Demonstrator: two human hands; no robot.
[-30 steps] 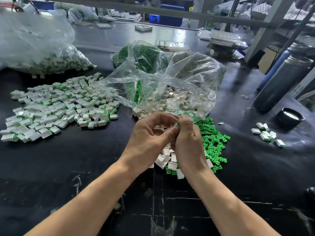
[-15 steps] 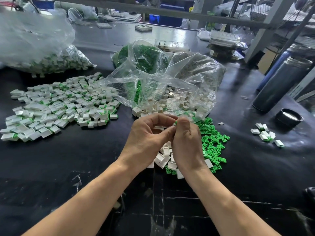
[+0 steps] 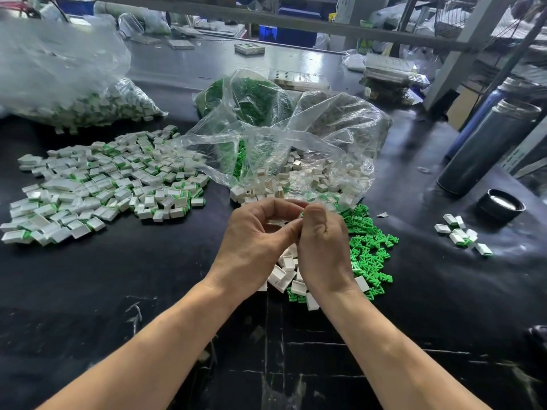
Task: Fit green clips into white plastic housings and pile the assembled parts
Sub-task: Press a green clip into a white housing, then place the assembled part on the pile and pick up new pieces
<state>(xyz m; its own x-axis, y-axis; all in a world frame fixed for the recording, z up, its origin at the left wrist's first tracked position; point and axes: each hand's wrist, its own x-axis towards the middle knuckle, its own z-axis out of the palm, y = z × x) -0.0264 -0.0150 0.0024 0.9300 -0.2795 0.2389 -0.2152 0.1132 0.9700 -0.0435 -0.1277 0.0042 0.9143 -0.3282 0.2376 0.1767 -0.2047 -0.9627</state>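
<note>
My left hand [image 3: 251, 241] and my right hand [image 3: 322, 247] meet fingertip to fingertip above the black table, pinching a small part between them. Only a sliver of white and a speck of green show at the fingertips; the rest is hidden. Under my hands lie loose white housings [image 3: 285, 273]. Loose green clips [image 3: 368, 250] spread to the right of them. A wide pile of assembled white-and-green parts [image 3: 97, 184] covers the table at the left.
A clear bag [image 3: 296, 149] of housings and green clips lies open just beyond my hands. Another bag [image 3: 59, 84] of parts sits far left. At the right stand a dark flask [image 3: 485, 146], its cap [image 3: 501, 204] and a few parts [image 3: 461, 233].
My hands stay joined at the same spot; the fingers have only shifted slightly around the small part.
</note>
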